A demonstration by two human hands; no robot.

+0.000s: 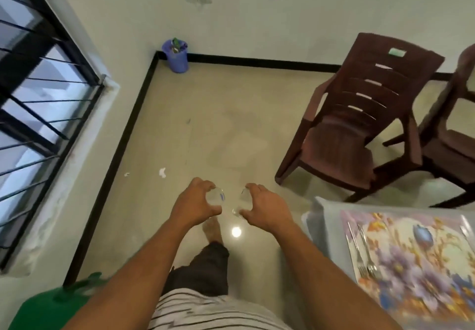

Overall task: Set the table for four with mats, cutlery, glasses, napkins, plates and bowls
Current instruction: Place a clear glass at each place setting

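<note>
Right now each hand carries a clear drinking glass out in front of the body, above the floor and well clear of the desk. The left hand (195,201) has its fingers and thumb curled round the left glass (215,196), which sits at the fingertips on the inner side of the hand. The right hand (262,207) grips the right glass (243,201) the same way, and the two glasses are just beside each other, with a narrow gap between them.

The desk (321,224) is to the right, only its corner in view. On it lies a floral mat (421,273), with cutlery (361,250) resting along the mat's left edge; the pieces are blurred, though fork tines show. Beyond the desk corner stands a brown plastic chair (359,129), with part of a second brown chair (455,136) at the right edge. A purple bin (176,55) sits in the far corner of the room, a barred window (38,98) fills the left wall, and something green (51,306) shows at lower left, too blurred to tell.

Both forearms reach forward and converge, backs of the hands up, over a bare foot (212,229) on the shiny floor (205,124)
</note>
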